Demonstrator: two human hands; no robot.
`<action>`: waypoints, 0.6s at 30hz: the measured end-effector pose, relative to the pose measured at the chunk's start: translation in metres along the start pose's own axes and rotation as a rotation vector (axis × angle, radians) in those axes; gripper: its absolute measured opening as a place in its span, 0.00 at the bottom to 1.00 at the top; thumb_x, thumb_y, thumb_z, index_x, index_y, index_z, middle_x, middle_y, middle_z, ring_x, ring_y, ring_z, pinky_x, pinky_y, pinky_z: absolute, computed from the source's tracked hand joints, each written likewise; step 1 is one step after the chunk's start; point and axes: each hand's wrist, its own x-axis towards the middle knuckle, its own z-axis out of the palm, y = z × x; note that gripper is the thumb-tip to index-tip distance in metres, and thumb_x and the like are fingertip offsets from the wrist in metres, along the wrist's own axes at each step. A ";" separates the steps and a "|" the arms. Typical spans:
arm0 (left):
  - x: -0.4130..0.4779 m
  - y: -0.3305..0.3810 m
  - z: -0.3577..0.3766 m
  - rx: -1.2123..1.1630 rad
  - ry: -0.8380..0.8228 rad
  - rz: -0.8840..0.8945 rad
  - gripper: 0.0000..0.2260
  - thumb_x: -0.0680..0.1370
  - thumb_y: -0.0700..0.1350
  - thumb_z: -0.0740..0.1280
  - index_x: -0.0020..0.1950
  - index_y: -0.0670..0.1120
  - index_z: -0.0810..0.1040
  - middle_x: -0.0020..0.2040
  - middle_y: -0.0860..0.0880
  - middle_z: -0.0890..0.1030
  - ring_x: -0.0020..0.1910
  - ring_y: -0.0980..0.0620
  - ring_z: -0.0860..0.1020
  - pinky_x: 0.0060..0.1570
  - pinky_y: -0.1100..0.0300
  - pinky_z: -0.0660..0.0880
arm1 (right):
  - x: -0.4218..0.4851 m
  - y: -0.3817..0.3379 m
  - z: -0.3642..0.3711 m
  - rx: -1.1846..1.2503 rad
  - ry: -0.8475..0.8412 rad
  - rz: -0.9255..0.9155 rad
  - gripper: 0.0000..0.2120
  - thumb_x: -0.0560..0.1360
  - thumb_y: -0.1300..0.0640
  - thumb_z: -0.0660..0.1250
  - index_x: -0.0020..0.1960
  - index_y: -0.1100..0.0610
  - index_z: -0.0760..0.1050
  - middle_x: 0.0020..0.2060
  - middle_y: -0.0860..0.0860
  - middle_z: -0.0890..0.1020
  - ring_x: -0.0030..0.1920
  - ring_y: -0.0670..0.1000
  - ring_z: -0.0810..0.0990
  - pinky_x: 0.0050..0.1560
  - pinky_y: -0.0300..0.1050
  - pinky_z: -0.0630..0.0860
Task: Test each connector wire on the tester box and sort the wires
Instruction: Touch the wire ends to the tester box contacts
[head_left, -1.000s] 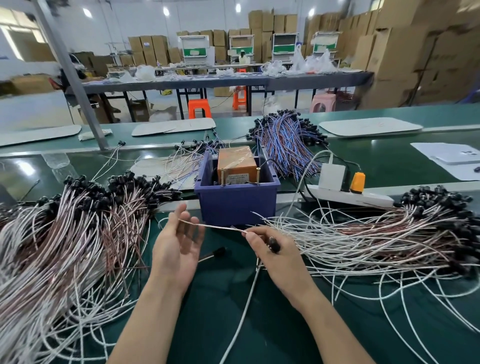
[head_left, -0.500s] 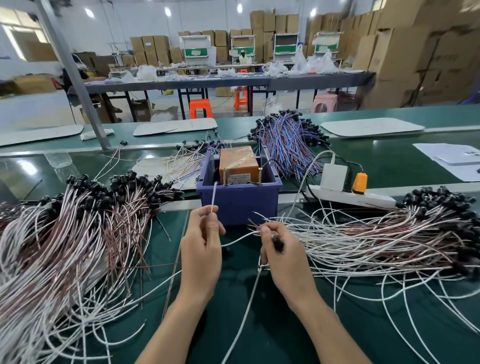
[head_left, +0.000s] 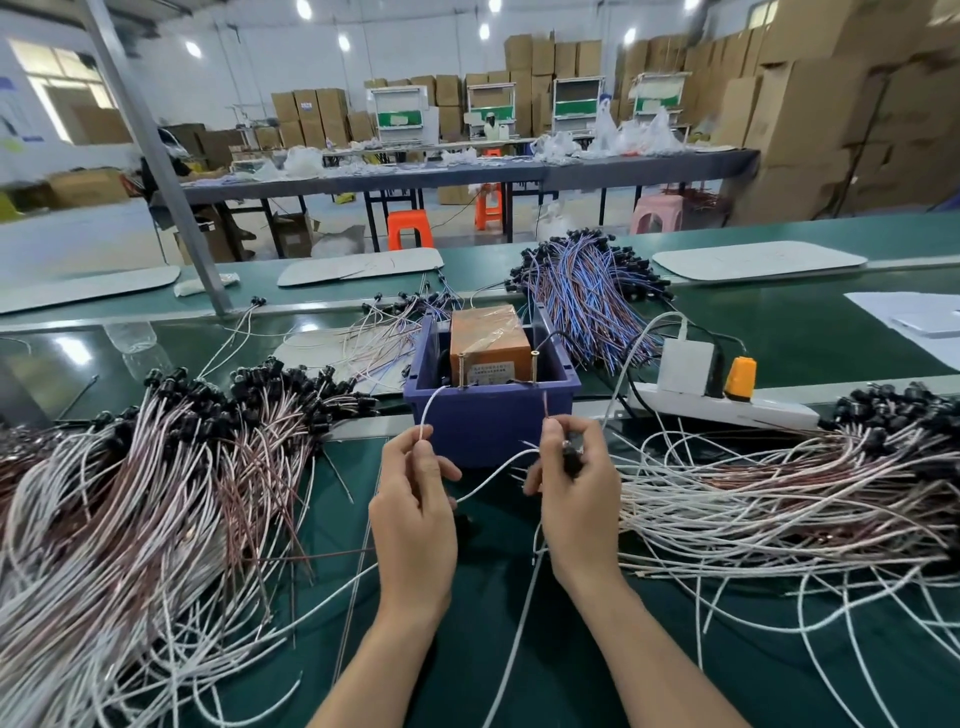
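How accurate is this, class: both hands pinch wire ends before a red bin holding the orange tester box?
Head view: the bin is blue, not red. The left hand and right hand do pinch wire ends before it, the orange tester box inside.

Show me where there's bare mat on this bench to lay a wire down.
Freest: the green mat between the left hand and right hand, crossed by the held wire. Also the belt between the blue bundle and the papers. Crowded: the left pile, the right pile, and around the blue bin.
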 end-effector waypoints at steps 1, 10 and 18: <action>0.001 0.000 0.001 -0.001 0.008 0.003 0.09 0.85 0.49 0.57 0.61 0.53 0.75 0.40 0.55 0.82 0.31 0.54 0.77 0.32 0.67 0.74 | 0.003 0.001 0.003 0.011 0.019 0.016 0.06 0.81 0.39 0.58 0.48 0.37 0.71 0.28 0.48 0.81 0.28 0.47 0.79 0.33 0.39 0.74; 0.011 -0.004 0.009 0.014 0.029 0.017 0.09 0.86 0.48 0.56 0.58 0.54 0.75 0.38 0.54 0.81 0.32 0.54 0.78 0.33 0.65 0.74 | 0.012 0.005 0.007 0.111 0.031 0.093 0.05 0.82 0.45 0.62 0.47 0.38 0.74 0.27 0.50 0.81 0.26 0.45 0.77 0.29 0.36 0.71; 0.010 -0.003 0.009 0.005 0.027 0.037 0.09 0.85 0.48 0.56 0.58 0.55 0.75 0.38 0.54 0.82 0.31 0.54 0.77 0.33 0.66 0.74 | 0.015 0.002 0.006 0.198 0.032 0.124 0.08 0.82 0.53 0.65 0.46 0.44 0.76 0.27 0.46 0.79 0.28 0.48 0.80 0.31 0.35 0.73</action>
